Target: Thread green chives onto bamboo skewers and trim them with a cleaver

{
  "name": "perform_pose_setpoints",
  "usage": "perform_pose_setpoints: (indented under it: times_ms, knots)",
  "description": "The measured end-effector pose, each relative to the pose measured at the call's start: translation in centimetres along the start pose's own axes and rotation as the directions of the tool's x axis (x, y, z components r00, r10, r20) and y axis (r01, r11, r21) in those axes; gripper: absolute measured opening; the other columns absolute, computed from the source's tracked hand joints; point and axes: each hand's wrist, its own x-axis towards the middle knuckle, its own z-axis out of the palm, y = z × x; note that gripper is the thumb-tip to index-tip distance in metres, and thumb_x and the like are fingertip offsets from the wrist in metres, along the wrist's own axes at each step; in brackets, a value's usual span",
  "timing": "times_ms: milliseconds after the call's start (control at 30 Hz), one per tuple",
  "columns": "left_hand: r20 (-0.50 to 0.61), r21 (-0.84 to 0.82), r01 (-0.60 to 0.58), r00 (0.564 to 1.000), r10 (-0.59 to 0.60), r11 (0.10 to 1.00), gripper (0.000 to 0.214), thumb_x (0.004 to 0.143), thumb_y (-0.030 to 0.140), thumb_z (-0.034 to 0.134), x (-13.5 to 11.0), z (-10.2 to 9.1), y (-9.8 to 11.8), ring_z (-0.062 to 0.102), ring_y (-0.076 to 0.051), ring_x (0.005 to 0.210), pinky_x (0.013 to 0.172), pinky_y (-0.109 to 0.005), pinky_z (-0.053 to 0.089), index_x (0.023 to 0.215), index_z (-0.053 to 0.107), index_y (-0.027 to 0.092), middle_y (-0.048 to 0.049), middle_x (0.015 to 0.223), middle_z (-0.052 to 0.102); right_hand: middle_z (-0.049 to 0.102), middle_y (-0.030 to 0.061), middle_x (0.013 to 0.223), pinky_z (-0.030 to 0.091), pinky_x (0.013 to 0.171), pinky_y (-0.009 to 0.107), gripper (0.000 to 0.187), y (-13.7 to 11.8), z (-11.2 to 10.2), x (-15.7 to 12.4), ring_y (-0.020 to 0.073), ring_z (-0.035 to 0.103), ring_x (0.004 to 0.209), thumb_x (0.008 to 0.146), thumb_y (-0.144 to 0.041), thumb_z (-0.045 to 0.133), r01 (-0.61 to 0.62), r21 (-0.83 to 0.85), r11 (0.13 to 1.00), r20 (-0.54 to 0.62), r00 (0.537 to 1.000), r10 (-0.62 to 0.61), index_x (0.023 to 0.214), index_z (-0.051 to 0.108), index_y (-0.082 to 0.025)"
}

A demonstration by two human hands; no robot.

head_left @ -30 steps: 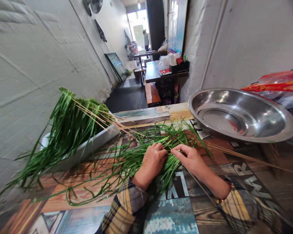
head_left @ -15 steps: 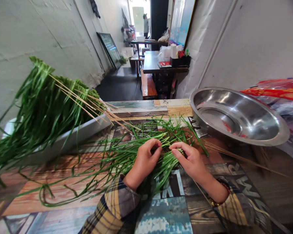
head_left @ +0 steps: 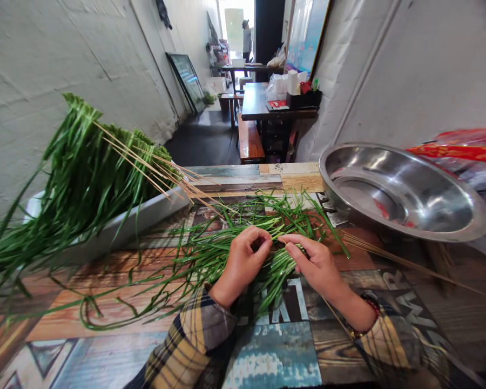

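Observation:
Loose garlic chives [head_left: 210,251] lie in a tangled heap under and around both hands. My left hand [head_left: 247,259] is closed in a pinch at the pale chive ends, thumb against forefinger. Just right of it, my right hand [head_left: 316,265] is closed on a thin bamboo skewer [head_left: 334,314], which runs back beneath the palm towards the wrist. A bunch of chives [head_left: 277,275] hangs below the right fingers, its pale ends near the fingertips. The two hands' fingertips almost meet, and the skewer's point is hidden between them.
At left, a white tray [head_left: 157,213] holds a thick row of skewered chives [head_left: 101,156], with bare skewers [head_left: 146,165] across it. A steel basin [head_left: 405,189] stands at right beside more skewers [head_left: 389,256]. Beyond are a table [head_left: 257,102], a bench [head_left: 250,138] and a distant person [head_left: 247,40].
The view has shifted slightly, so the surroundings sit a little further right. My fingertips have drawn closer together; both hands stay over the chives.

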Motion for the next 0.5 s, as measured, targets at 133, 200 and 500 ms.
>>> perform_pose_setpoints:
  times_ms: [133,200,500]
  knots:
    - [-0.035,0.039,-0.021,0.999,0.023,0.999,0.009,0.079,0.012,0.056,0.00,-0.02,0.09,0.051,-0.011,0.064,0.059,-0.021,0.039,0.074,0.063,0.016,0.0004,0.068,0.057,0.071,0.0053,0.089,0.049,0.052,0.023,0.030,-0.42,0.25,0.03,0.0152,0.065,0.067,0.088,-0.037,0.049,0.013,0.008,1.000,0.020,1.000,-0.013,0.104,0.069,-0.021]
    - [-0.021,0.039,-0.041,0.999,0.042,0.998,0.010,0.080,0.014,0.056,-0.04,-0.01,0.14,0.052,-0.011,0.064,0.059,-0.022,0.039,0.076,0.065,0.017,-0.0001,0.069,0.058,0.071,0.0052,0.085,0.049,0.053,0.023,0.029,-0.47,0.38,0.17,0.0164,0.066,0.070,0.088,-0.036,0.049,0.019,0.013,1.000,0.023,1.000,-0.020,0.101,0.070,-0.021]
    - [0.002,-0.032,0.009,1.000,-0.009,0.999,0.010,0.081,0.020,0.058,-0.16,0.04,0.05,0.052,-0.011,0.063,0.057,-0.022,0.039,0.076,0.066,0.016,-0.0007,0.069,0.059,0.070,0.0039,0.078,0.049,0.053,0.023,0.029,-0.19,0.48,0.23,0.0164,0.066,0.068,0.087,-0.036,0.049,-0.016,0.034,0.999,0.021,1.000,0.015,0.101,0.069,-0.020]
